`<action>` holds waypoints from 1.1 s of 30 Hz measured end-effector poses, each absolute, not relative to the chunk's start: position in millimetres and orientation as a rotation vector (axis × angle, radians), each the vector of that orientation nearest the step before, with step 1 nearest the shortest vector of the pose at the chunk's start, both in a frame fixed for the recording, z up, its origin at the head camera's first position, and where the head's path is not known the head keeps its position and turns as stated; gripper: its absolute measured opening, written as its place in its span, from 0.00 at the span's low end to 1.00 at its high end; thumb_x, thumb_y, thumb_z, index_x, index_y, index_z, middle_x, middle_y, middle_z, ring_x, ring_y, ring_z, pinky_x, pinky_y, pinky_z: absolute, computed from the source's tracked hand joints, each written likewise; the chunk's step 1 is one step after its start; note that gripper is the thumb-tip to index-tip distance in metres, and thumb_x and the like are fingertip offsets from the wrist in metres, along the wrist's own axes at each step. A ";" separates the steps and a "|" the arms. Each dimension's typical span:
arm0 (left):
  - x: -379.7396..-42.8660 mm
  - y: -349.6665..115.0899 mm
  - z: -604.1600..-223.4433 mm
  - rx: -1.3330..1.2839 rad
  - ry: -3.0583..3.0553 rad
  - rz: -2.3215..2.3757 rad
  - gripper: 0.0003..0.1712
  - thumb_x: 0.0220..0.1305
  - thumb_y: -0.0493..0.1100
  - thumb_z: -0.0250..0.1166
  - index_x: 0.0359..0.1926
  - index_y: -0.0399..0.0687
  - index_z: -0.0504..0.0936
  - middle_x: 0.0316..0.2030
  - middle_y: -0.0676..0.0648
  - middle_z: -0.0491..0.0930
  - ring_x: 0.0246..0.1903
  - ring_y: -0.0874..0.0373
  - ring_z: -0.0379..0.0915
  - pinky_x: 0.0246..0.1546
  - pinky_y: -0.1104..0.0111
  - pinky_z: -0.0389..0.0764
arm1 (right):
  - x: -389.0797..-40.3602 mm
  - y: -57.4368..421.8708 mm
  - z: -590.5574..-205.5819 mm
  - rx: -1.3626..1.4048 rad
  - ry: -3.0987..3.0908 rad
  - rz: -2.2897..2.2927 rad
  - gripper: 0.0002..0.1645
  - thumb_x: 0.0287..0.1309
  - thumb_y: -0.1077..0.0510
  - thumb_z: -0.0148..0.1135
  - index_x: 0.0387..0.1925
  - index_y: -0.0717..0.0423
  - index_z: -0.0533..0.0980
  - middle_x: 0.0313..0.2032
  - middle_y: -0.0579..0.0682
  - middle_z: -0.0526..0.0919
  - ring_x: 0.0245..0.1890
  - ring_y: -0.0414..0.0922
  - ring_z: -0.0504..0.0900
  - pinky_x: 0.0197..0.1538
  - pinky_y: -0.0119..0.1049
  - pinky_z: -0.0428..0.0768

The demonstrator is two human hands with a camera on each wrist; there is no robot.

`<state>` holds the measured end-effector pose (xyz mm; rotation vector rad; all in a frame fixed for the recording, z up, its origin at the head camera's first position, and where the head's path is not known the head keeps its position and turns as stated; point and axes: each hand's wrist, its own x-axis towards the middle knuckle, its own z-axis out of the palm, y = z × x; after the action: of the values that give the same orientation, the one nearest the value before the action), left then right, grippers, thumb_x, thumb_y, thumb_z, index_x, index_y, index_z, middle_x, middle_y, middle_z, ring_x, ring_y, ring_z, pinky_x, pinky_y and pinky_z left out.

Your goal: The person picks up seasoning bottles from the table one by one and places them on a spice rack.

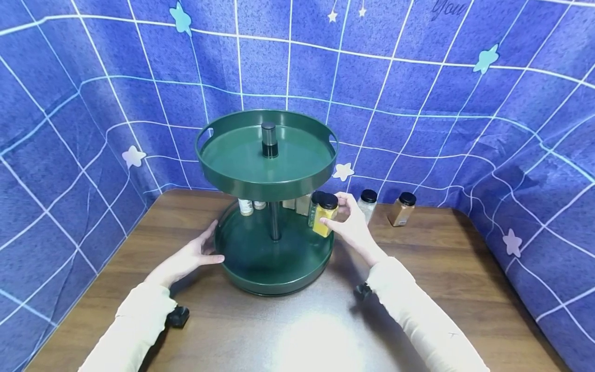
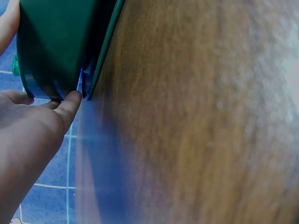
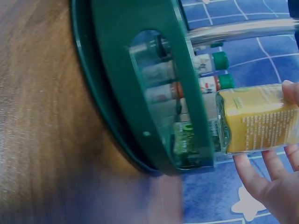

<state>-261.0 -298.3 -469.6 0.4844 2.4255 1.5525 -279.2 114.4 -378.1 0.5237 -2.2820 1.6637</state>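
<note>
A two-tier green turntable rack stands on the table, its lower tray (image 1: 274, 285) joined to the upper tray (image 1: 267, 190) by a metal post. My left hand (image 1: 186, 261) rests its fingers against the lower tray's left outer wall, thumb stretched toward the front. In my right hand (image 1: 354, 227) a spice jar (image 1: 323, 221) with yellow contents and a black lid is gripped between thumb and fingers, upright at the lower tray's right rim. The right wrist view shows this yellow jar (image 3: 259, 119) just above the rim. Behind it stands a green-labelled jar (image 1: 312, 214) with a dark lid.
White-labelled bottles (image 1: 246, 207) and pale jars (image 1: 303, 204) stand at the lower tray's back, partly hidden by the upper tray. Right of the rack, a jar with white contents (image 1: 368, 204) and a jar with tan contents (image 1: 402, 209) stand on the table, before a blue curtain (image 1: 418, 93).
</note>
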 end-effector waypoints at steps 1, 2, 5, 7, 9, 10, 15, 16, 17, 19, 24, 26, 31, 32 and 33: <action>-261.1 -298.2 -469.5 0.484 2.426 1.553 0.61 0.57 0.45 0.69 0.74 0.52 0.32 0.74 0.40 0.32 0.70 0.34 0.40 0.64 0.49 0.54 | -279.8 114.1 -380.4 0.522 -2.280 1.666 0.37 0.41 0.70 0.72 0.55 0.69 0.66 0.45 0.66 0.74 0.44 0.63 0.76 0.53 0.57 0.72; -261.2 -298.2 -469.6 0.484 2.426 1.553 0.61 0.57 0.45 0.69 0.74 0.52 0.32 0.74 0.40 0.32 0.70 0.34 0.39 0.64 0.49 0.54 | -280.4 114.0 -382.5 0.526 -2.275 1.665 0.37 0.41 0.70 0.72 0.55 0.69 0.66 0.45 0.67 0.74 0.44 0.63 0.75 0.53 0.57 0.72; -261.7 -298.6 -470.6 0.485 2.423 1.558 0.61 0.57 0.45 0.69 0.74 0.51 0.32 0.74 0.40 0.31 0.70 0.35 0.39 0.64 0.50 0.54 | -282.3 114.1 -387.8 0.536 -2.270 1.666 0.37 0.41 0.70 0.73 0.55 0.70 0.66 0.45 0.67 0.75 0.44 0.62 0.75 0.53 0.57 0.72; -262.0 -299.0 -471.2 0.486 2.421 1.559 0.61 0.57 0.45 0.69 0.74 0.51 0.31 0.74 0.41 0.31 0.70 0.35 0.38 0.64 0.50 0.54 | -283.4 114.4 -390.7 0.544 -2.267 1.675 0.37 0.41 0.70 0.73 0.55 0.70 0.66 0.45 0.67 0.75 0.44 0.61 0.76 0.52 0.57 0.74; -262.1 -299.2 -471.2 0.487 2.418 1.562 0.61 0.56 0.45 0.69 0.74 0.51 0.31 0.74 0.41 0.31 0.70 0.35 0.38 0.64 0.50 0.54 | -284.5 115.1 -394.0 0.548 -2.265 1.698 0.37 0.41 0.71 0.72 0.55 0.70 0.66 0.45 0.66 0.75 0.43 0.59 0.76 0.50 0.56 0.76; -262.1 -299.2 -470.9 0.490 2.419 1.562 0.61 0.57 0.45 0.69 0.74 0.51 0.31 0.74 0.40 0.31 0.70 0.35 0.38 0.64 0.50 0.54 | -285.1 115.3 -395.7 0.549 -2.266 1.711 0.37 0.41 0.71 0.72 0.55 0.70 0.66 0.45 0.66 0.75 0.43 0.58 0.76 0.49 0.55 0.77; -261.9 -298.7 -469.9 0.494 2.416 1.565 0.61 0.57 0.44 0.69 0.74 0.51 0.31 0.74 0.40 0.31 0.70 0.34 0.38 0.65 0.50 0.53 | -286.9 116.6 -402.9 0.544 -2.273 1.777 0.38 0.42 0.72 0.71 0.57 0.68 0.65 0.45 0.64 0.75 0.41 0.54 0.77 0.46 0.54 0.80; -261.9 -298.7 -469.6 0.497 2.417 1.563 0.61 0.57 0.44 0.69 0.74 0.51 0.31 0.74 0.40 0.31 0.70 0.34 0.38 0.64 0.49 0.53 | -287.1 116.7 -404.0 0.542 -2.275 1.789 0.38 0.43 0.72 0.71 0.57 0.68 0.65 0.45 0.64 0.75 0.40 0.54 0.77 0.47 0.54 0.80; -262.0 -298.6 -470.0 0.495 2.414 1.567 0.61 0.57 0.44 0.69 0.74 0.51 0.31 0.74 0.40 0.31 0.70 0.34 0.38 0.65 0.49 0.53 | -287.4 116.8 -404.9 0.540 -2.276 1.796 0.38 0.43 0.72 0.71 0.57 0.68 0.65 0.45 0.64 0.75 0.40 0.54 0.78 0.47 0.55 0.79; -262.1 -298.6 -470.4 0.495 2.410 1.570 0.61 0.57 0.44 0.69 0.74 0.51 0.31 0.74 0.40 0.31 0.70 0.34 0.38 0.65 0.49 0.53 | -287.9 116.9 -406.8 0.530 -2.281 1.809 0.38 0.43 0.72 0.71 0.57 0.68 0.65 0.45 0.64 0.75 0.40 0.54 0.78 0.47 0.55 0.79; -262.2 -299.0 -471.5 0.499 2.405 1.576 0.60 0.57 0.43 0.68 0.74 0.51 0.31 0.74 0.40 0.31 0.70 0.34 0.38 0.65 0.49 0.53 | -289.4 116.6 -411.9 0.515 -2.277 1.852 0.37 0.42 0.74 0.70 0.56 0.69 0.65 0.44 0.64 0.75 0.39 0.54 0.77 0.50 0.58 0.77; -262.1 -299.1 -471.4 0.500 2.404 1.577 0.60 0.57 0.43 0.68 0.74 0.51 0.31 0.74 0.40 0.31 0.70 0.34 0.38 0.65 0.49 0.52 | -289.9 116.5 -414.2 0.521 -2.266 1.863 0.37 0.42 0.74 0.69 0.56 0.70 0.64 0.44 0.64 0.75 0.40 0.53 0.77 0.51 0.58 0.76; -262.0 -299.0 -471.3 0.500 2.405 1.577 0.61 0.57 0.44 0.69 0.74 0.51 0.31 0.74 0.40 0.30 0.70 0.35 0.37 0.65 0.49 0.52 | -292.5 117.1 -420.5 0.561 -2.249 1.808 0.36 0.41 0.74 0.70 0.55 0.71 0.66 0.44 0.65 0.77 0.42 0.48 0.78 0.52 0.54 0.77; -262.0 -299.0 -471.1 0.502 2.406 1.573 0.61 0.57 0.44 0.69 0.74 0.51 0.31 0.74 0.40 0.30 0.70 0.34 0.37 0.65 0.49 0.52 | -294.7 117.7 -423.8 0.566 -2.244 1.801 0.36 0.41 0.74 0.71 0.54 0.71 0.66 0.44 0.65 0.78 0.42 0.48 0.78 0.53 0.54 0.76; -262.0 -298.9 -471.1 0.502 2.403 1.576 0.61 0.57 0.44 0.69 0.74 0.51 0.31 0.74 0.41 0.30 0.70 0.35 0.37 0.65 0.49 0.52 | -297.2 118.3 -427.4 0.567 -2.244 1.790 0.36 0.41 0.74 0.71 0.54 0.70 0.67 0.44 0.65 0.78 0.42 0.47 0.78 0.53 0.53 0.76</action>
<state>-262.0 -298.9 -471.1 0.5017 2.4035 1.5755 -297.2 118.3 -427.4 0.5669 -2.2443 1.7904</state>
